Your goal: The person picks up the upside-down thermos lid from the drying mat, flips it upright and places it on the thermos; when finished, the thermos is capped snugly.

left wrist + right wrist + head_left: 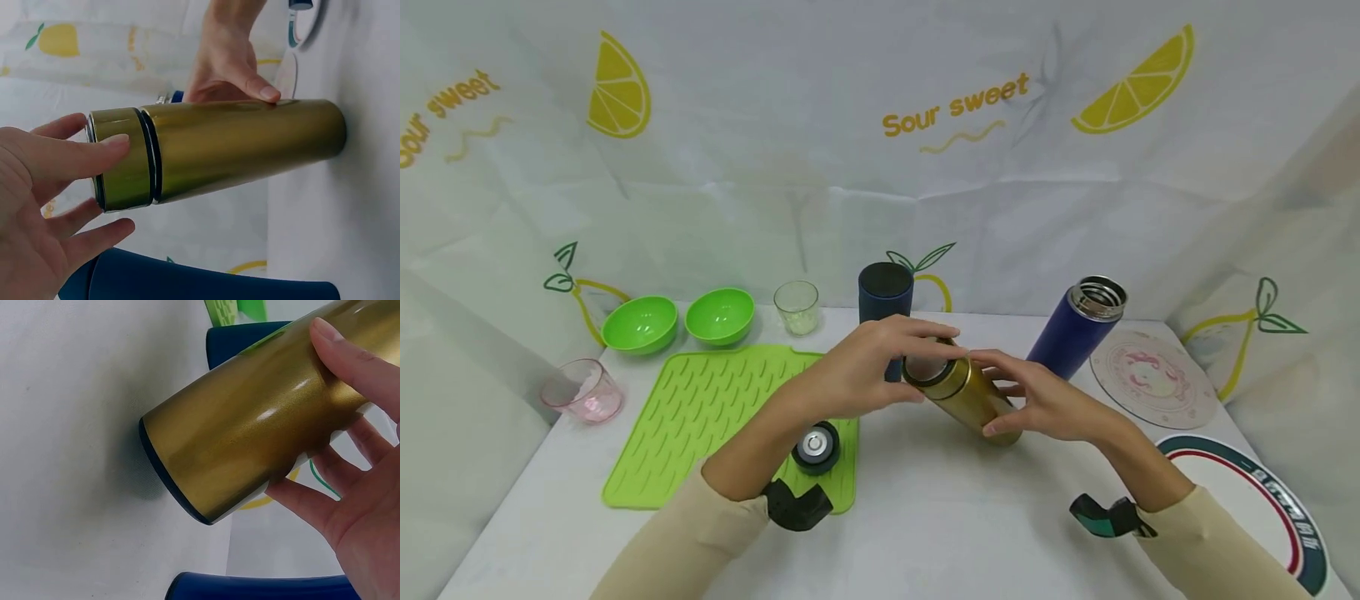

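1. Gold flask [962, 396] takes centre stage, gripped by two bare hands above a white table [925, 525], a lemon-print curtain [775, 150] hanging behind it.
2. Left of the flask lies a ribbed lime mat [722, 425]; to the flask's right are a dark-rimmed round mat [1225, 500] and a pale pink disc [1153, 379].
3. Behind the flask, a dark-blue bottle [885, 304] stands to its left and a navy bottle [1067, 342], its steel mouth bare, to its right.
4. Tilted, the flask tips its top leftward, base low at the tabletop; whether the two touch cannot be told. Smooth and metallic, it should prove stiff and sturdy but slick to dry fingers, with some heft; its contents are hidden.
5. On the flask's lower body, the right hand [1052, 400] grips with thumb and fingers on opposite sides, likely the soundest hold for bearing the weight.
6. At the flask's top section [122, 175], above a black seam, the left hand [868, 362] curves thumb and fingers around it; how firmly is unclear. That spot probably suits steadying better than lifting.
7. Well left of the flask sits a green bowl [640, 333]; nearer the flask's left, a black lid [817, 450] rests on the mat.
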`<state>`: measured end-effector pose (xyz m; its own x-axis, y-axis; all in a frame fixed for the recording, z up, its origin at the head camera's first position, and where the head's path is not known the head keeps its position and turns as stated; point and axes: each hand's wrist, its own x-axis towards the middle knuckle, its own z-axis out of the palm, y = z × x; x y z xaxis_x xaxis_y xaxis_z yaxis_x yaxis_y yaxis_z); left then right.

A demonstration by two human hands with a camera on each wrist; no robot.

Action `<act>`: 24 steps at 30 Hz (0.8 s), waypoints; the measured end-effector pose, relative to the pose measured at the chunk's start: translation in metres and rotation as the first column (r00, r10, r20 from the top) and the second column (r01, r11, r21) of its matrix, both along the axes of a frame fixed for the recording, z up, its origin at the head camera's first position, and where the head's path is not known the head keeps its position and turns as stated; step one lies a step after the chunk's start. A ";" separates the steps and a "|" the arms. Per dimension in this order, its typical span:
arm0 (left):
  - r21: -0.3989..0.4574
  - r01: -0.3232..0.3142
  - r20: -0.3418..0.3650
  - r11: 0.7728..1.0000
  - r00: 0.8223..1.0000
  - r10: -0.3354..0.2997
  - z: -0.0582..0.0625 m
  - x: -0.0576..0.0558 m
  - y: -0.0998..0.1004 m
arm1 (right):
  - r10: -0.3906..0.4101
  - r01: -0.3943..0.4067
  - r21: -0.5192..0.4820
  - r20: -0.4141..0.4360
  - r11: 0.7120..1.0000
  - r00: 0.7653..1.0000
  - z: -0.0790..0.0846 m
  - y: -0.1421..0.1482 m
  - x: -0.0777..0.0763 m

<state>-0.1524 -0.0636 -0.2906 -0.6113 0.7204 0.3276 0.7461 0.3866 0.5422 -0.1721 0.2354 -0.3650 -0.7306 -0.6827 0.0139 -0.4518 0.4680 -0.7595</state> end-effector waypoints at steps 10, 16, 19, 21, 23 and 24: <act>-0.031 -0.163 -0.069 0.986 0.985 0.161 -0.004 0.006 0.005 | -0.008 0.008 0.010 0.006 1.000 1.000 0.002 -0.001 0.002; -0.020 -0.050 -0.024 0.999 0.998 0.050 0.000 0.002 0.000 | -0.002 0.002 0.012 0.006 1.000 1.000 0.003 -0.004 0.002; -0.064 -0.154 -0.060 0.986 0.987 0.150 0.000 0.004 0.001 | 0.005 -0.005 0.011 -0.005 1.000 1.000 0.003 -0.004 0.002; -0.087 -0.202 -0.076 0.975 0.978 0.196 -0.001 0.005 0.002 | 0.009 -0.009 0.009 -0.004 1.000 1.000 0.003 -0.004 0.002; -0.078 -0.173 -0.078 0.982 0.983 0.167 -0.001 0.004 0.003 | 0.010 -0.010 0.009 -0.005 1.000 1.000 0.003 -0.004 0.002; -0.068 -0.136 -0.074 0.988 0.989 0.131 -0.001 0.004 0.002 | 0.010 -0.010 0.010 -0.003 1.000 1.000 0.003 -0.004 0.002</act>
<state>-0.1488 -0.0615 -0.2916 -0.6812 0.6575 0.3220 0.7199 0.5214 0.4582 -0.1702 0.2310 -0.3616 -0.7238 -0.6900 0.0092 -0.4590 0.4715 -0.7530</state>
